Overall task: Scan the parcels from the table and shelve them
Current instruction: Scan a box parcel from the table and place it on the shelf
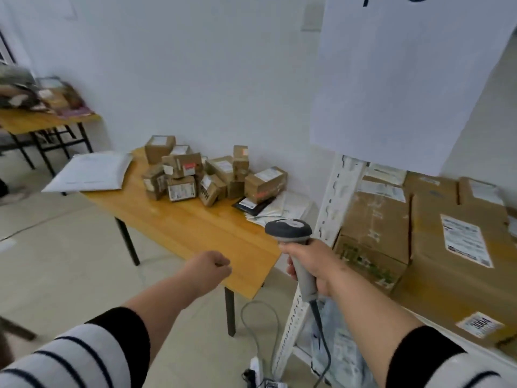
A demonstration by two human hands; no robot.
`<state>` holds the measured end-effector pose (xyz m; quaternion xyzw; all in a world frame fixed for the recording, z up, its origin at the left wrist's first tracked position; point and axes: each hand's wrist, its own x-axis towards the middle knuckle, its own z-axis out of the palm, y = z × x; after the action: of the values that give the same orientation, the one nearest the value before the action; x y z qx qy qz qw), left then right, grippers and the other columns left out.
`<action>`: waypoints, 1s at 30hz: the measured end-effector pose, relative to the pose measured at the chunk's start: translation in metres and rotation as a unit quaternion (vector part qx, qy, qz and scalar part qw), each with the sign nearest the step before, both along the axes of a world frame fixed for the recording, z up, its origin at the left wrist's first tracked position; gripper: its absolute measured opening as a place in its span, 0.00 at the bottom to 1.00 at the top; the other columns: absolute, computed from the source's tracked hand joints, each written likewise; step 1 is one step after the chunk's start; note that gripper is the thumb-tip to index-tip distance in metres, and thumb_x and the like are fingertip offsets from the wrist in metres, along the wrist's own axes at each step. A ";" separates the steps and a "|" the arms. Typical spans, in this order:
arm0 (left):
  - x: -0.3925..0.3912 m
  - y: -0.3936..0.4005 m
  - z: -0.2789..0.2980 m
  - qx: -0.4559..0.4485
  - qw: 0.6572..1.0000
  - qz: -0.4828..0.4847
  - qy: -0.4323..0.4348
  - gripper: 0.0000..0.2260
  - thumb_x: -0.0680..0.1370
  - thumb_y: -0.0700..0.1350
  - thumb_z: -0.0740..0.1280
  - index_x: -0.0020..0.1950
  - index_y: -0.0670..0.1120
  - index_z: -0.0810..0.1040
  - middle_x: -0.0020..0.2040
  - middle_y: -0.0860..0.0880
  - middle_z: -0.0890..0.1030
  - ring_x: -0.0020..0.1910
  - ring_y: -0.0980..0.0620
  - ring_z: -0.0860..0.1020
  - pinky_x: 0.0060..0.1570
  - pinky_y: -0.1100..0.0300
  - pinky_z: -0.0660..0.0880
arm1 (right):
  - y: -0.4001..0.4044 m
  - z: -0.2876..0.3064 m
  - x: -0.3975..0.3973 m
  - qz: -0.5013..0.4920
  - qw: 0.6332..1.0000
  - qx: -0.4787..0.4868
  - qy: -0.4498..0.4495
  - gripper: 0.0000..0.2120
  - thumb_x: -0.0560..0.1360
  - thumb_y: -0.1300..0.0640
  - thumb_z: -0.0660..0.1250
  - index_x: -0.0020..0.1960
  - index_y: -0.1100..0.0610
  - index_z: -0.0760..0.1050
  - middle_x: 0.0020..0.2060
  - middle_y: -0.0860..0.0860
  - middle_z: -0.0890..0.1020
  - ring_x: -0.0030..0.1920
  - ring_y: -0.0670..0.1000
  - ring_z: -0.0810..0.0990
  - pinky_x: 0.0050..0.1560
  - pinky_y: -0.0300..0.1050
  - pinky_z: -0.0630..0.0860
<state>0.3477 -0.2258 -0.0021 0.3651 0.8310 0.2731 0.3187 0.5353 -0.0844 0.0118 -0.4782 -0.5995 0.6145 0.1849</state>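
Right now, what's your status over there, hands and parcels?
Right hand grips scanner; left hand fisted, empty. Parcels piled on table, none picked yet. Path to pile open; scanner cable trails to floor.

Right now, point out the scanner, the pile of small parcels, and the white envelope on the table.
scanner (289,229), head view, on its dark grey head.
pile of small parcels (184,170), head view, on a box near the pile's middle.
white envelope (89,172), head view, on the middle of its flat face.
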 end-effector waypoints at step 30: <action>-0.369 0.215 -0.019 -0.023 0.993 -0.029 -0.116 0.16 0.80 0.50 0.65 0.68 0.50 0.74 0.57 0.50 0.78 0.56 0.51 0.77 0.65 0.47 0.73 | 0.201 -0.025 -0.331 -0.181 0.982 -0.051 -0.022 0.03 0.71 0.67 0.67 0.45 0.63 0.76 0.35 0.58 0.79 0.33 0.53 0.79 0.34 0.44 0.78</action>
<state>-0.0210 -0.0106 -0.0207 0.3481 0.7834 0.2852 0.4287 0.2038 0.1162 -0.0135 -0.6008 -0.4753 0.5899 0.2553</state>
